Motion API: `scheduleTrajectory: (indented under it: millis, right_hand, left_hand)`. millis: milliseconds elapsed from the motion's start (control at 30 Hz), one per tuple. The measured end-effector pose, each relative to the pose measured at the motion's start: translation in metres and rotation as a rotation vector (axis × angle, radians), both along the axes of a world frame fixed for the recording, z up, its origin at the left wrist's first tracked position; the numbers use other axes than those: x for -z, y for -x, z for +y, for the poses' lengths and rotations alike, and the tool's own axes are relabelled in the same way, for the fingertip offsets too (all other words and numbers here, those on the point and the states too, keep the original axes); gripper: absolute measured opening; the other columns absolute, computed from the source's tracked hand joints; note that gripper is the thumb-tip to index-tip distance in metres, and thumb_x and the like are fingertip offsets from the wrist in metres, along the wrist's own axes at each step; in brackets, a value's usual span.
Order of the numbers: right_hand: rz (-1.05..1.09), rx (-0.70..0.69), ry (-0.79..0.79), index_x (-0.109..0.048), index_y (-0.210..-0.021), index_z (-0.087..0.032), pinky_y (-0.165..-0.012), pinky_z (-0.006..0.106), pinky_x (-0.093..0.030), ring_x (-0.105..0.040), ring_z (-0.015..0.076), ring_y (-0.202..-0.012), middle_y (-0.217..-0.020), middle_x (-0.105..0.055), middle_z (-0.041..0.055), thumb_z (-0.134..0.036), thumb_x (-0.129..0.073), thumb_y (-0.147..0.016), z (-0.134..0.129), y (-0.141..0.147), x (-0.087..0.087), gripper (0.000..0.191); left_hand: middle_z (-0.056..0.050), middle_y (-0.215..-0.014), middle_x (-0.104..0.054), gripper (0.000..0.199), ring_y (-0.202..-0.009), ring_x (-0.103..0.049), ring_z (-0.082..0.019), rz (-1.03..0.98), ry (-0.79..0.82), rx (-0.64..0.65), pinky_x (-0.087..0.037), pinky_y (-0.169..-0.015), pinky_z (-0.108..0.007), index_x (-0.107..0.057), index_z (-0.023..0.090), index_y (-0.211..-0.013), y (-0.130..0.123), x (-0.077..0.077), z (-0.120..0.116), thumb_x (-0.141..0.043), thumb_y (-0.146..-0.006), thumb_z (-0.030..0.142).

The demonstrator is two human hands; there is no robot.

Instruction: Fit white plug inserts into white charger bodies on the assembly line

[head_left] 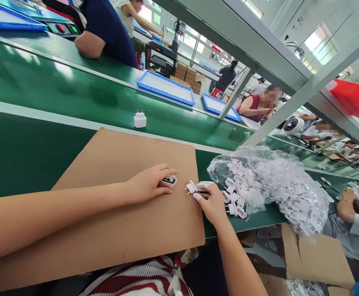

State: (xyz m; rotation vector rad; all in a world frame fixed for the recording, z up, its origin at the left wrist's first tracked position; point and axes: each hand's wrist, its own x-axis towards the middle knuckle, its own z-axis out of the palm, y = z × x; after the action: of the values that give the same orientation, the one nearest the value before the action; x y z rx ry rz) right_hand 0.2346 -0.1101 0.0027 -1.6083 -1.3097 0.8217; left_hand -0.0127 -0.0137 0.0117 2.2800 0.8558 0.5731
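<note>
The right hand (214,203) pinches a plug cap (192,187) just right of the white housing (168,184) the left hand (146,183) grips (prongs (185,189) leftward, toward it).

Head camera: 1 wide view, worn on the wearer's head, facing forward and down.
Striped garment (150,280): bottom centre, seen from above, cut off by the frame edge.
Left hand (148,181) and right hand (214,200): 2 hands around the centre, close to the lens, viewed from the wearer's side.
Cardboard sheet (120,234): lower left to centre, viewed from above at a slant.
Green belt (83,95): beyond the sheet, sloping from upper left down rightward; the frame is tilted.
Far worker in dark clothes (227,77): upper right, small and distant.
</note>
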Motion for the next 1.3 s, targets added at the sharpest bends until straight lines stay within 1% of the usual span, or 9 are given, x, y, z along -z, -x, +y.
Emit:
scheduleTrajectory:
  millis: [133, 267, 400, 533, 700, 800, 933, 1100, 1300]
  right_hand:
    - [-0.383, -0.072, -0.050, -0.060, -0.133, -0.026, -0.084, 0.040, -0.058, -0.060, 0.0250, -0.109, -0.125, -0.056, 0.0101, -0.020, -0.073, -0.072, -0.003, 0.006, -0.017, 0.063]
    - [-0.485, -0.203, -0.019, -0.069, -0.119, -0.026, -0.097, 0.048, -0.051, -0.057, 0.0298, -0.116, -0.120, -0.063, 0.0093, -0.017, -0.080, -0.067, 0.004, 0.015, -0.026, 0.054]
    - [-0.022, -0.140, 0.104, -0.065, -0.110, -0.022, -0.082, 0.039, -0.057, -0.069, 0.0220, -0.090, -0.102, -0.071, 0.0049, -0.020, -0.079, -0.068, 0.021, 0.018, -0.029, 0.044]
    - [0.507, -0.229, 0.196, -0.064, -0.122, -0.024, -0.085, 0.037, -0.058, -0.071, 0.0252, -0.103, -0.118, -0.072, 0.0086, -0.035, -0.082, -0.071, 0.038, 0.019, -0.048, 0.055]
    - [0.692, -0.296, 0.215, -0.073, -0.107, -0.022, -0.093, 0.036, -0.055, -0.070, 0.0244, -0.107, -0.121, -0.072, 0.0077, -0.032, -0.084, -0.072, 0.058, 0.027, -0.061, 0.038]
    - [0.647, -0.253, 0.148, -0.074, -0.105, -0.023, -0.085, 0.033, -0.055, -0.069, 0.0213, -0.101, -0.118, -0.073, 0.0062, -0.037, -0.086, -0.072, 0.066, 0.032, -0.048, 0.038]
    - [0.566, -0.149, 0.111, -0.074, -0.087, -0.020, -0.068, 0.025, -0.050, -0.064, 0.0126, -0.076, -0.093, -0.075, 0.0032, -0.044, -0.088, -0.068, 0.068, 0.041, -0.026, 0.033]
    - [0.387, -0.034, -0.076, -0.067, -0.080, -0.019, -0.064, 0.028, -0.051, -0.058, 0.0121, -0.065, -0.073, -0.066, -0.0020, -0.037, -0.088, -0.065, 0.057, 0.057, -0.021, 0.031]
    - [-0.303, -0.277, -0.410, -0.075, -0.103, -0.025, -0.075, 0.032, -0.053, -0.064, 0.0179, -0.085, -0.096, -0.069, 0.0047, -0.023, -0.070, -0.086, 0.044, 0.065, -0.021, 0.017]
  left_hand:
    - [-0.007, -0.109, -0.066, 0.044, -0.094, -0.064, -0.023, -0.137, 0.167, -0.025, -0.053, -0.079, -0.031, -0.066, 0.022, -0.112, 0.007, 0.008, -0.002, -0.070, -0.080, 0.052]
    - [-0.006, -0.099, -0.067, 0.032, -0.090, -0.063, -0.022, -0.209, 0.161, -0.032, -0.052, -0.076, -0.031, -0.067, 0.021, -0.099, 0.008, 0.012, -0.002, -0.069, -0.082, 0.048]
    - [-0.006, -0.101, -0.066, 0.033, -0.090, -0.063, -0.022, -0.270, 0.193, -0.029, -0.052, -0.077, -0.031, -0.067, 0.021, -0.101, 0.006, 0.013, -0.003, -0.072, -0.080, 0.046]
    - [-0.005, -0.095, -0.065, 0.029, -0.086, -0.061, -0.020, -0.272, 0.183, -0.029, -0.050, -0.073, -0.030, -0.068, 0.020, -0.096, 0.006, 0.013, -0.001, -0.070, -0.081, 0.044]
    - [-0.005, -0.099, -0.065, 0.031, -0.090, -0.061, -0.021, -0.271, 0.192, -0.020, -0.050, -0.075, -0.031, -0.068, 0.020, -0.102, 0.008, 0.014, 0.000, -0.072, -0.080, 0.042]
    - [-0.006, -0.097, -0.065, 0.029, -0.089, -0.061, -0.021, -0.278, 0.192, -0.017, -0.049, -0.075, -0.031, -0.069, 0.019, -0.101, 0.009, 0.016, 0.001, -0.071, -0.081, 0.039]
    - [-0.005, -0.097, -0.065, 0.025, -0.092, -0.061, -0.021, -0.280, 0.189, 0.004, -0.049, -0.078, -0.032, -0.069, 0.019, -0.100, 0.010, 0.017, 0.001, -0.070, -0.082, 0.036]
    - [-0.005, -0.095, -0.065, 0.024, -0.090, -0.061, -0.020, -0.305, 0.207, 0.013, -0.049, -0.079, -0.030, -0.070, 0.020, -0.101, 0.009, 0.013, 0.002, -0.069, -0.083, 0.036]
    - [-0.004, -0.089, -0.061, 0.022, -0.082, -0.058, -0.019, -0.292, 0.191, 0.013, -0.048, -0.073, -0.029, -0.067, 0.018, -0.087, 0.007, 0.014, 0.003, -0.069, -0.084, 0.040]
